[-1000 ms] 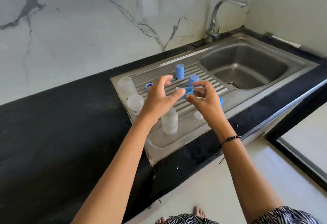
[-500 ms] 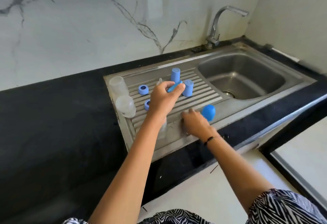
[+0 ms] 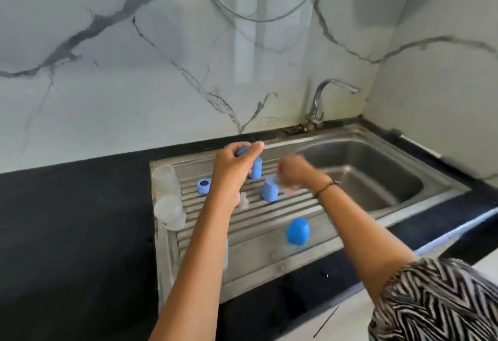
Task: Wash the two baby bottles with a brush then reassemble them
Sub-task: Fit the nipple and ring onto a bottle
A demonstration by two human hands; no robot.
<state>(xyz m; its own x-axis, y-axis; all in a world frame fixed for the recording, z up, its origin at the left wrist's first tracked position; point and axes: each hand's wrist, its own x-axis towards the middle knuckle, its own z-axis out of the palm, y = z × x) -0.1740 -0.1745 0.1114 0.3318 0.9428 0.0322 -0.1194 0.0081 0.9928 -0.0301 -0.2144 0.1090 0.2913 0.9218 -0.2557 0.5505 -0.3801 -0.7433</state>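
A small blue ring (image 3: pixel 242 151) is pinched between the thumb and fingers of the left hand (image 3: pixel 232 168), which is raised above the ribbed draining board (image 3: pixel 269 222) of the steel sink. The right hand (image 3: pixel 292 172) is blurred; its fingers seem curled beside a blue cap (image 3: pixel 270 189), but whether anything is held cannot be told. A second blue cap (image 3: pixel 255 168) is seen upright just behind the left hand. Two clear bottles (image 3: pixel 167 198) are placed at the left edge of the board, with a blue collar (image 3: pixel 203 186) near them. A round blue lid (image 3: pixel 298 231) is lying nearer the front edge.
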